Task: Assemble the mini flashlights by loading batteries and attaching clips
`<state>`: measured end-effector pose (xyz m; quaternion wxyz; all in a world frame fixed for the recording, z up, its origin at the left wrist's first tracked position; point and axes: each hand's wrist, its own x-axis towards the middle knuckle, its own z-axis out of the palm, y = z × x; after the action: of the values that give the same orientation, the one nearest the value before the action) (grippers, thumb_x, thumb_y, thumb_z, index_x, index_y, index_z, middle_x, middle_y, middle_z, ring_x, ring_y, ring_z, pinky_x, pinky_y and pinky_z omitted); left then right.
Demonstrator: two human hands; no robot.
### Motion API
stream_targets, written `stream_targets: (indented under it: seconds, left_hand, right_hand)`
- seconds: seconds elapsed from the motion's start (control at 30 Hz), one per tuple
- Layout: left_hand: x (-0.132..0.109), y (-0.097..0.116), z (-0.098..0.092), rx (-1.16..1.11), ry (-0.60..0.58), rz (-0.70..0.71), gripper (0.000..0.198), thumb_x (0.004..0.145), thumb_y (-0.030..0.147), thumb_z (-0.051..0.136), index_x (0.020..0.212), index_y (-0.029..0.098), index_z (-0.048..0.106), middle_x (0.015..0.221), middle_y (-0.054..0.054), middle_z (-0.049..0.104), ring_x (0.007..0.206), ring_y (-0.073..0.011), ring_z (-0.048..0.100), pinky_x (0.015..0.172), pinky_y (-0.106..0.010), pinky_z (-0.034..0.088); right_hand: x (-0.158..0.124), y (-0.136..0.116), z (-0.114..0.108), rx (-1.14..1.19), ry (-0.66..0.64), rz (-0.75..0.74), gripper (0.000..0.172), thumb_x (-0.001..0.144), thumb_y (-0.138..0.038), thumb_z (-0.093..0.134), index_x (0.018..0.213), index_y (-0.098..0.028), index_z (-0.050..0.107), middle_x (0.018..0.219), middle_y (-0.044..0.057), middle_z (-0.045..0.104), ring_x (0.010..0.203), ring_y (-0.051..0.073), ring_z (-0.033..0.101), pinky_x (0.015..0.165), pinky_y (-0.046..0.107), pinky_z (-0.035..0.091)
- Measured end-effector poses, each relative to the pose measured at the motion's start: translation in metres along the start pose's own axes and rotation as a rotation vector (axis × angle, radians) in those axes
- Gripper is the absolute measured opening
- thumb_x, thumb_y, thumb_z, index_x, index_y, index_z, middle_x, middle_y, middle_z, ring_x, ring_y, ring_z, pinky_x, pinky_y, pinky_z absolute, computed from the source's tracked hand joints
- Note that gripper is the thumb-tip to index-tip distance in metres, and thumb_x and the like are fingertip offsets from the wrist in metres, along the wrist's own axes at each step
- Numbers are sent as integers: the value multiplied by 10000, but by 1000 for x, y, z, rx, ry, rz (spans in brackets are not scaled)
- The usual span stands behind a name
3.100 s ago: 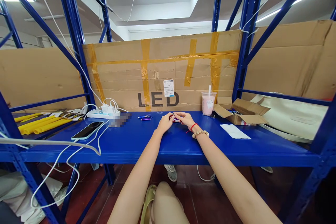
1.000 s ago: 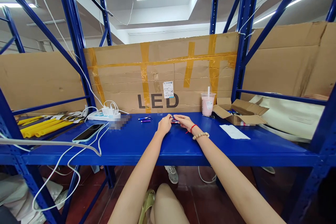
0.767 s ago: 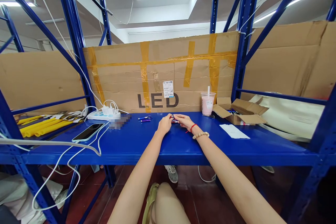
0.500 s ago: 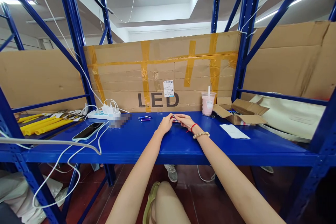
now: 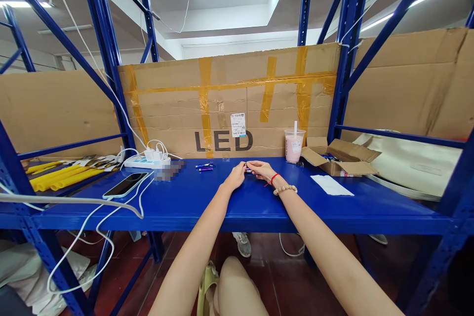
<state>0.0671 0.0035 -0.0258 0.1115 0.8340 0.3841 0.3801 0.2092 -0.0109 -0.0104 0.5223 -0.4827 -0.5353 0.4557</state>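
Over the blue shelf top (image 5: 177, 202), near its back edge, my left hand (image 5: 236, 176) and my right hand (image 5: 260, 170) meet with bent, closed fingers. Between their fingertips shows a small shiny piece (image 5: 248, 171), dark with a pale part; the fingers cover most of it, so its kind cannot be made out. A red string and a beaded bracelet circle my right wrist. To the left of my hands lie several small blue and purple pen-like pieces (image 5: 205, 167), flat on the shelf.
A phone (image 5: 125, 185), white cables and a power strip (image 5: 142, 161) are on the left, beyond them yellow tubes (image 5: 68, 177). On the right stand a pink drink cup (image 5: 294, 147), an open carton (image 5: 348, 160) and a white paper (image 5: 332, 184). Cardboard (image 5: 170, 113) closes the back.
Both hands stay together at nearly the same spot, with small finger movements around the piece. Slightly less of the piece shows now. The objects on the shelf have not moved.
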Motion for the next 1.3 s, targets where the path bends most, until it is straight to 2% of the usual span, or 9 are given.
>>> stream_targets:
  seconds: [0.17,0.37,0.63,0.97,1.3]
  left_hand:
    - [-1,1,-3,-3,-16,2,218,897,137,329,981,178,526,819,-36,638,800,-163,606,703,-245,445]
    - [-1,4,-8,6,-12,21,229,874,125,370,991,174,560,768,-28,641,777,-165,613,716,-243,441]
    - [0,6,-9,12,1,41,197,848,142,412,878,171,604,712,-22,636,756,-172,608,723,-251,438]
    - [2,0,-4,-52,29,48,95,833,125,412,846,180,489,648,17,610,665,-140,589,666,-239,439]
    - [0,2,-6,-74,-5,77,74,811,139,453,763,187,482,650,22,605,660,-132,585,660,-231,441]
  right_hand:
    - [1,1,-1,-37,-14,1,281,631,-345,746,861,-192,694,708,19,663,477,34,507,394,114,373]
    - [2,3,-2,-73,-34,-21,295,660,-352,725,899,-188,671,715,18,660,468,32,508,380,110,374]
    - [3,5,-9,-150,-93,-95,273,662,-362,718,873,-200,656,709,8,664,472,42,530,363,106,357]
    - [9,8,-9,-211,-162,-189,256,713,-407,645,827,-182,604,676,-16,624,461,38,518,356,106,345]
    - [9,11,-17,-273,-172,-253,323,629,-437,694,793,-161,673,663,8,643,471,51,507,381,136,350]
